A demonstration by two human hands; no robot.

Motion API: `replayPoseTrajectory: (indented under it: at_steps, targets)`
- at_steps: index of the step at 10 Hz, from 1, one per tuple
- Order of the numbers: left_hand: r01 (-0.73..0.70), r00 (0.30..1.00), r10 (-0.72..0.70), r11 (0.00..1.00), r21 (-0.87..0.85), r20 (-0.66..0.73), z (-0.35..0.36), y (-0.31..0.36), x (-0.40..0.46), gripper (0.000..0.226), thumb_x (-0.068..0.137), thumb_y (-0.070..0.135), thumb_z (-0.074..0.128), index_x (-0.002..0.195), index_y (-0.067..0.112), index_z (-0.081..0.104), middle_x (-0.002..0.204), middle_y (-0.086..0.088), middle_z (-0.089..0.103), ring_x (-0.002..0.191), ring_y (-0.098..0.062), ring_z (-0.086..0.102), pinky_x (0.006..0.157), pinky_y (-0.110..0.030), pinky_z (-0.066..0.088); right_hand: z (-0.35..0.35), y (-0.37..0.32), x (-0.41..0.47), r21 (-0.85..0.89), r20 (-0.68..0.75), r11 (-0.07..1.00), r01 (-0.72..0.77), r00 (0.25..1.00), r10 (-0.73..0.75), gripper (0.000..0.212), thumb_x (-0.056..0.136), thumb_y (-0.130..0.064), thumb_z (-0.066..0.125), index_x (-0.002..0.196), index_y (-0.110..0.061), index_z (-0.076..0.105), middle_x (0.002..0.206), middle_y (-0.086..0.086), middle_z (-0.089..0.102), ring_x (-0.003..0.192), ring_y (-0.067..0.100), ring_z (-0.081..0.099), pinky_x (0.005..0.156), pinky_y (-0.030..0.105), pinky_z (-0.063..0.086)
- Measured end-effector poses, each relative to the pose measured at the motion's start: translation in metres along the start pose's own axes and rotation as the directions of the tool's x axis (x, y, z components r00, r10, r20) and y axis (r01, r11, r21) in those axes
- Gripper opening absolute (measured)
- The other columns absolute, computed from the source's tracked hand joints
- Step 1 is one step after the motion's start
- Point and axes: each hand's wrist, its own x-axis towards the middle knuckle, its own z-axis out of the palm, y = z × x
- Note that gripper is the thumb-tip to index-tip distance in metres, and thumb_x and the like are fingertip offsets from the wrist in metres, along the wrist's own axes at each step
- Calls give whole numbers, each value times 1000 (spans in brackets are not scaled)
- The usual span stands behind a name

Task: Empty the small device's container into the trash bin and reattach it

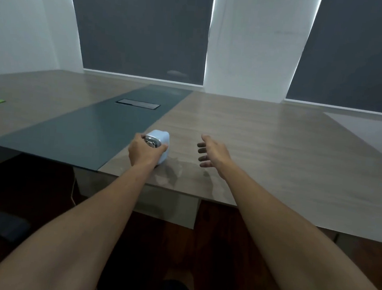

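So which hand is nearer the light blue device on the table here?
Left. The left hand is wrapped around the light blue device, fingers over its metal front. The right hand hangs open above the table, off to the device's right, clearly apart from it.

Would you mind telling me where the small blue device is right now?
In the head view, the device stands near the table's front edge, left of centre, gripped by the left hand, beside the dark inlay strip.

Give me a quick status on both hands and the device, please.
Left hand gripping pale blue device on table. Right hand open, empty. No trash bin visible.
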Motion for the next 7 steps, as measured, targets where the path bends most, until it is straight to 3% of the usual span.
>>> replayPoseTrajectory:
  at_steps: [2, 3, 4, 5, 6, 7]
  targets:
    - [-19, 1000, 20, 999, 47, -13, 4, -11, 0, 64, 68, 31, 85, 119, 9, 53, 127, -15, 60, 116, -33, 57, 97, -39, 46, -15, 3, 1, 12, -93, 1000, 9, 996, -8, 51, 94, -49, 47, 104, -4, 70, 106, 14, 70, 78, 25, 66, 69, 38, 60]
    - [-14, 1000, 14, 996, 88, -2, 4, -5, -2, 74, 68, 34, 84, 127, 9, 49, 132, -14, 56, 120, -33, 55, 98, -40, 44, -30, 2, -1, 8, -129, 1000, 11, 992, -9, 49, 94, -47, 48, 102, -4, 69, 100, 12, 69, 75, 24, 64, 72, 39, 60]
    - [-110, 992, 121, 973, 203, -41, 4, 8, -5, 90, 68, 47, 79, 140, 7, 42, 139, -15, 49, 128, -34, 48, 104, -44, 42, -47, 1, -2, -31, -176, 999, 37, 984, -42, 47, 94, -46, 48, 99, -4, 69, 92, 10, 66, 74, 24, 62, 73, 41, 59]
    - [-301, 943, 330, 902, 311, -45, 13, 27, -9, 90, 73, 54, 71, 141, 3, 43, 146, -17, 45, 139, -34, 39, 115, -46, 32, -69, 3, -5, -264, -228, 960, 92, 961, -155, 52, 94, -46, 46, 93, 1, 68, 86, 15, 67, 82, 32, 62, 77, 43, 53]
    - [-442, 890, 452, 833, 333, 53, 37, 47, -20, 83, 78, 54, 65, 139, 1, 46, 148, -18, 45, 142, -33, 36, 119, -44, 27, -97, 11, -9, -514, -224, 849, 121, 937, -269, 40, 96, -43, 45, 75, -11, 58, 69, 2, 56, 82, 30, 58, 68, 32, 38]
    - [-510, 857, 438, 796, 325, 272, 64, 61, -40, 81, 81, 55, 61, 141, 2, 45, 150, -17, 43, 141, -34, 36, 117, -44, 28, -120, 25, -12, -630, -255, 774, 64, 924, -284, 41, 93, -46, 45, 102, -12, 68, 100, 10, 69, 98, 30, 63, 76, 33, 45]
